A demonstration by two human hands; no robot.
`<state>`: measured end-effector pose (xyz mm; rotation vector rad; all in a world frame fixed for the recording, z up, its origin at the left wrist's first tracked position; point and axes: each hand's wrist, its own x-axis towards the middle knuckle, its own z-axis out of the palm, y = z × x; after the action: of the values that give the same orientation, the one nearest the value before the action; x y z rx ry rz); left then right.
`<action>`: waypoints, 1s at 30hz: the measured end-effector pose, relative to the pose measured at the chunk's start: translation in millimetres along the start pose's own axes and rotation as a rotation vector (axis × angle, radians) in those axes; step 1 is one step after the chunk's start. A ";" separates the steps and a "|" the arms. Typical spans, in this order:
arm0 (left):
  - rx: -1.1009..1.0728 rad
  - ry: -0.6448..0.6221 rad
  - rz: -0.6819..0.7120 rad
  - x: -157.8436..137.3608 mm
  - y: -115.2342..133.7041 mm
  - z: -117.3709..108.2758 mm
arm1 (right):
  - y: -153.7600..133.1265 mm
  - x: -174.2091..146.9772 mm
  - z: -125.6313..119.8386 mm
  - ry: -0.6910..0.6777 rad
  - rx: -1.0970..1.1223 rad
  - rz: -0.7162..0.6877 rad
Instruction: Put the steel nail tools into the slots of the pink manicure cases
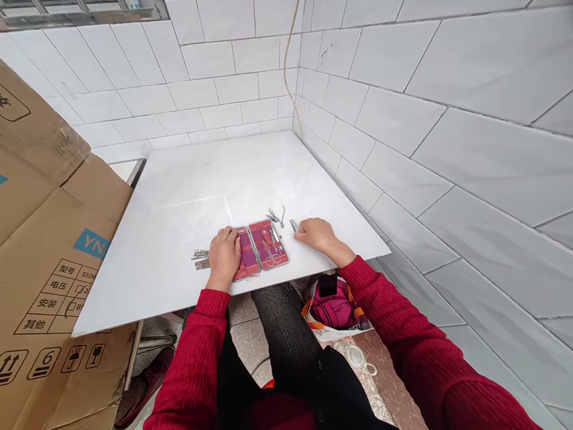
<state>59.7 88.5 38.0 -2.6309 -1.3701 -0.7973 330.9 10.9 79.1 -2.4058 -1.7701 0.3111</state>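
Note:
An open manicure case (254, 246) with a purple and red lining lies near the table's front edge. My left hand (225, 254) rests over its left half, fingers bent and thumb on the lining. Small scissors (272, 260) and slim metal tools sit in the right half. My right hand (319, 234) is closed round a silver nail clipper (294, 226), whose end sticks out to the left. Cuticle nippers (281, 220) lie on the table between the case and that hand. Several metal pieces (201, 259) are beside my left hand, partly hidden by it.
The white tabletop (250, 170) reaches back to tiled walls (389, 119). A big cardboard box (58, 239) stands along the left. Below the right front edge is a bag (333, 307) with pink cloth and a dark phone-like object. A cord (286, 65) hangs in the corner.

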 end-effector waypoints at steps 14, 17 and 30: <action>-0.025 -0.004 -0.023 -2.9 0.7 1.2 | -50.6 25.9 18.6 0.011 0.275 -0.166; -0.017 -0.015 -0.019 -3.2 1.1 1.0 | -53.0 33.6 20.7 0.009 0.333 -0.169; -0.009 -0.022 -0.014 -3.0 0.7 3.0 | -41.9 51.4 34.1 -0.123 0.870 -0.085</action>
<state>60.1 86.7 34.1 -2.6475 -1.3958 -0.7808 298.5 72.1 51.6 -1.7028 -1.3476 0.9902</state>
